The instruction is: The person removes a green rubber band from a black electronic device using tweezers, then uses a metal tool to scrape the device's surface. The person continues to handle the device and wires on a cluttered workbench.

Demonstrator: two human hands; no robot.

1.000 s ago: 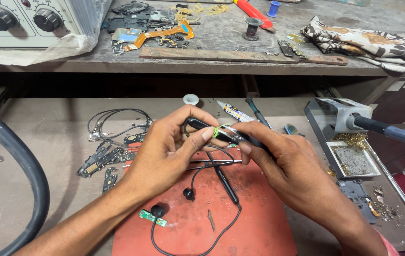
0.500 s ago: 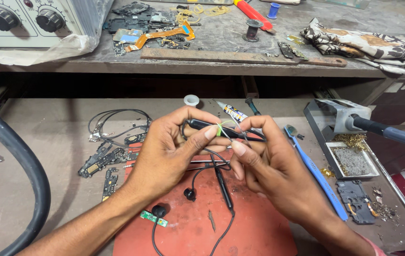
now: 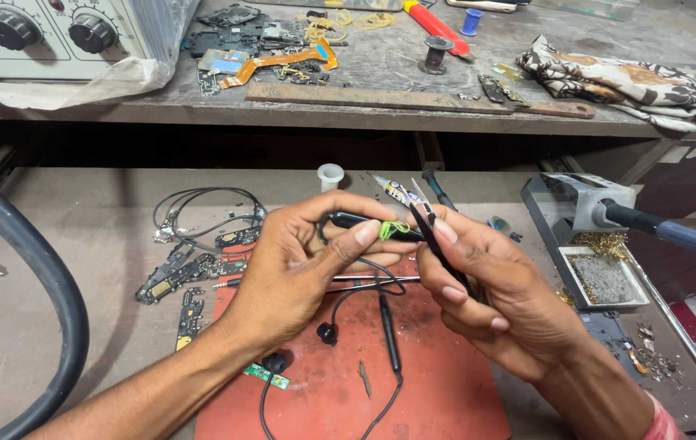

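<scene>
My left hand pinches a slim black earphone neckband piece between thumb and fingers, above a red mat. A green band is wrapped around that piece by my thumb tip. My right hand grips black tweezers, whose tips point up just right of the green band. A thin black cable hangs from the piece down onto the mat, where two black earbuds lie.
A small green circuit board lies on the mat's left edge. Board scraps and coiled wires sit left. A soldering iron rests in its stand over a tray at right. A thick black hose curves far left. The shelf behind holds a knobbed box, a cloth and parts.
My right hand has pulled back a little to the right and now shows the black tweezers held tips-up by the green band. My left hand has kept its hold nearly still.
</scene>
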